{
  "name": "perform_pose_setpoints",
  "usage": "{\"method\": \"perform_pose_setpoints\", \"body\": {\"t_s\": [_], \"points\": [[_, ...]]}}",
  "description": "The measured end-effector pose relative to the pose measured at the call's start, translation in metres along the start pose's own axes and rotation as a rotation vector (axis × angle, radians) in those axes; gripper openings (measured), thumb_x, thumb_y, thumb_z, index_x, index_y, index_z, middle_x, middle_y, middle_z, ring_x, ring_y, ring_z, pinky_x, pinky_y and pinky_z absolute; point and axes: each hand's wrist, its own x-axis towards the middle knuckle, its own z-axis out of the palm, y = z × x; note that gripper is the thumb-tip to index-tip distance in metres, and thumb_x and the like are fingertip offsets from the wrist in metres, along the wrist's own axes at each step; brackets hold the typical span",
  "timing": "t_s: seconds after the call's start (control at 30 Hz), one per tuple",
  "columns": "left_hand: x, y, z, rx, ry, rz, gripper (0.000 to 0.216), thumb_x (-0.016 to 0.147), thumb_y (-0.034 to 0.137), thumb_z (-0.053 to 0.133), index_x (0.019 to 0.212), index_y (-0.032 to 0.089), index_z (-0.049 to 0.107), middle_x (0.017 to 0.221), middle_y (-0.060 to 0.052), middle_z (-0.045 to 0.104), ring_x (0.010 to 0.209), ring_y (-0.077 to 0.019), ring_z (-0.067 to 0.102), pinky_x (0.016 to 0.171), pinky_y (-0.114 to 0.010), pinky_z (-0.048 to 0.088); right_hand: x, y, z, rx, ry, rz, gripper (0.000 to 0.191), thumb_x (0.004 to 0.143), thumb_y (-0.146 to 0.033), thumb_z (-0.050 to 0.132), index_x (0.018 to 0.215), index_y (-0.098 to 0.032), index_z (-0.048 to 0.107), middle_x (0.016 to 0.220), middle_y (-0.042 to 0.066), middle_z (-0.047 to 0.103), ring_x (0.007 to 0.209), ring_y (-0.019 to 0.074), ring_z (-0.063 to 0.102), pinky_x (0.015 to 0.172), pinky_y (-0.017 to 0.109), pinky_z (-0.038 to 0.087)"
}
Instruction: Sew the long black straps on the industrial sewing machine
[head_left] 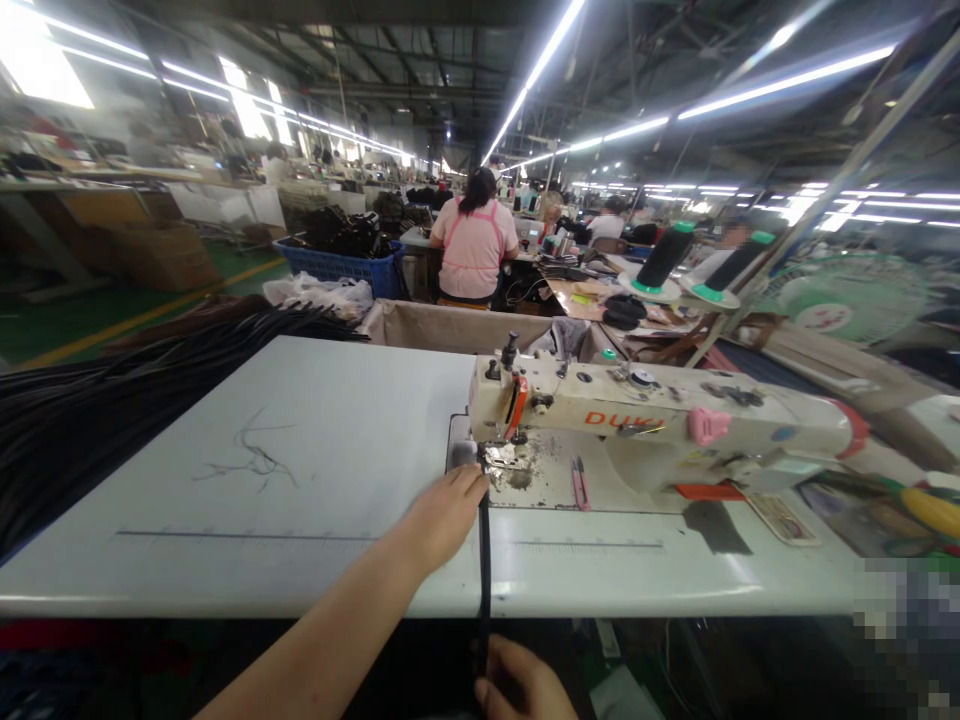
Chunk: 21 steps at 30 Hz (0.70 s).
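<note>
A narrow black strap (484, 560) runs from the table's front edge up to the presser foot (496, 458) of a cream sewing machine (660, 420). My left hand (442, 515) rests on the white table beside the strap, fingers together and pressed against it just in front of the foot. My right hand (525, 685) is at the bottom edge below the table, fingers closed round the strap's lower end. Pink snips (580, 482) lie on the machine bed to the right of the foot.
A big heap of black straps (90, 410) covers the table's left side; loose threads (251, 462) lie mid-table. Two black thread cones (664, 258) stand behind the machine. A person in pink (474, 245) sits with their back to me at the row ahead, near a blue crate (341, 265).
</note>
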Motion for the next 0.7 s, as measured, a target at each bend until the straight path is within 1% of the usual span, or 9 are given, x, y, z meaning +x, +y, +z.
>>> {"method": "perform_pose_setpoints", "body": {"t_s": [0.1, 0.17, 0.2, 0.27, 0.33, 0.43, 0.5, 0.6, 0.7], "points": [[0.000, 0.002, -0.005, -0.006, -0.003, -0.012, 0.046, 0.090, 0.001, 0.047, 0.131, 0.019, 0.058, 0.137, -0.012, 0.066, 0.127, -0.0241, 0.065, 0.116, -0.043, 0.050, 0.003, 0.002, -0.003, -0.076, 0.028, 0.013, 0.041, 0.074, -0.026, 0.074, 0.114, -0.019, 0.077, 0.099, 0.009, 0.078, 0.092, 0.0246, 0.073, 0.085, 0.030, 0.055], [0.000, 0.002, -0.009, -0.020, 0.005, -0.015, 0.045, 0.090, 0.000, 0.048, 0.129, 0.019, 0.059, 0.134, -0.012, 0.067, 0.124, -0.0239, 0.066, 0.114, -0.042, 0.052, 0.004, -0.003, -0.006, -0.066, 0.033, 0.065, 0.020, 0.076, -0.033, 0.072, 0.092, -0.020, 0.073, 0.075, 0.002, 0.071, 0.065, 0.0181, 0.068, 0.061, 0.025, 0.051], [0.000, 0.003, -0.010, -0.029, 0.012, -0.015, 0.045, 0.090, -0.001, 0.048, 0.128, 0.019, 0.060, 0.133, -0.012, 0.067, 0.122, -0.0239, 0.066, 0.114, -0.042, 0.052, 0.004, -0.008, -0.008, -0.060, 0.037, 0.080, 0.019, 0.079, -0.039, 0.071, 0.080, -0.021, 0.068, 0.063, -0.002, 0.063, 0.052, 0.0151, 0.060, 0.052, 0.024, 0.044], [0.000, 0.003, -0.012, -0.052, 0.037, -0.012, 0.043, 0.090, -0.001, 0.047, 0.126, 0.018, 0.061, 0.131, -0.012, 0.068, 0.119, -0.0242, 0.067, 0.112, -0.044, 0.053, 0.006, -0.024, -0.019, -0.072, 0.087, 0.042, 0.039, 0.087, -0.054, 0.064, 0.064, -0.023, 0.055, 0.050, -0.006, 0.046, 0.041, 0.0120, 0.045, 0.044, 0.025, 0.034], [0.000, 0.002, -0.013, -0.089, 0.067, -0.015, 0.042, 0.091, 0.000, 0.047, 0.125, 0.019, 0.061, 0.127, -0.012, 0.068, 0.117, -0.0249, 0.067, 0.110, -0.046, 0.055, 0.008, -0.046, -0.038, -0.160, 0.227, -0.099, 0.050, 0.092, -0.061, 0.058, 0.059, -0.024, 0.052, 0.049, -0.005, 0.043, 0.046, 0.0135, 0.046, 0.048, 0.026, 0.037], [-0.001, 0.000, -0.013, -0.144, 0.129, -0.040, 0.042, 0.090, 0.000, 0.047, 0.124, 0.020, 0.061, 0.121, -0.011, 0.069, 0.114, -0.0258, 0.067, 0.107, -0.048, 0.056, 0.017, -0.074, -0.071, -0.451, 0.469, -0.228, 0.039, 0.098, -0.051, 0.052, 0.073, -0.023, 0.063, 0.066, 0.001, 0.061, 0.064, 0.0191, 0.060, 0.063, 0.029, 0.049], [-0.001, -0.002, -0.013, -0.173, 0.170, -0.064, 0.041, 0.089, -0.001, 0.045, 0.121, 0.019, 0.062, 0.119, -0.011, 0.069, 0.112, -0.0259, 0.066, 0.105, -0.048, 0.057, 0.027, -0.085, -0.091, -0.549, 0.572, -0.220, 0.029, 0.097, -0.043, 0.051, 0.092, -0.021, 0.070, 0.086, 0.006, 0.069, 0.073, 0.0217, 0.064, 0.075, 0.033, 0.054], [-0.001, -0.005, -0.015, -0.204, 0.206, -0.108, 0.037, 0.089, 0.000, 0.044, 0.116, 0.019, 0.061, 0.115, -0.011, 0.068, 0.109, -0.0261, 0.066, 0.102, -0.047, 0.058, 0.046, -0.088, -0.112, -0.645, 0.687, -0.159, 0.034, 0.098, -0.039, 0.052, 0.118, -0.017, 0.068, 0.110, 0.013, 0.067, 0.083, 0.0256, 0.067, 0.085, 0.041, 0.054], [-0.002, -0.007, -0.015, -0.230, 0.229, -0.147, 0.034, 0.088, 0.000, 0.044, 0.111, 0.020, 0.060, 0.111, -0.010, 0.067, 0.106, -0.0259, 0.066, 0.097, -0.045, 0.058, 0.064, -0.087, -0.124, -0.745, 0.745, -0.115, 0.036, 0.098, -0.036, 0.058, 0.125, -0.012, 0.066, 0.118, 0.018, 0.065, 0.101, 0.0322, 0.067, 0.090, 0.043, 0.052]]}}
